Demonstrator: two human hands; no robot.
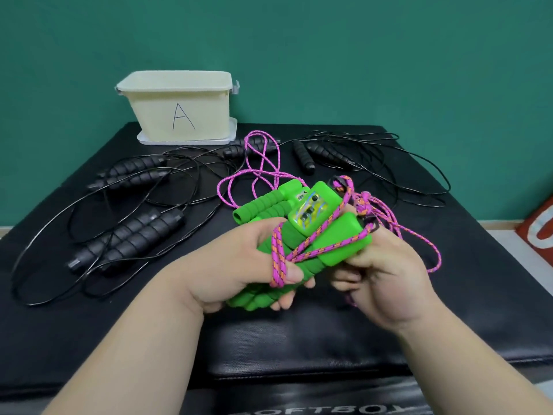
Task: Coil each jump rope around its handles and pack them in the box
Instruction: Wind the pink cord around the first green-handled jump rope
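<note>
My left hand [254, 265] grips two green foam handles [302, 253] held side by side, with the pink braided rope [311, 244] wound across them and over my thumb. My right hand [386, 280] pinches the rope at the handles' square ends, where loose pink loops hang to the right. Behind them a second pair of green handles [263, 205] lies on the mat with its own pink rope [260, 163]. The cream box [182, 109] marked "A" stands open at the back left.
Several black jump ropes lie uncoiled on the black mat [299, 339]: one pair of handles [128, 241] at the left, another [131, 172] behind it, others [311, 157] at the back right. A red object [538, 226] sits off the right edge.
</note>
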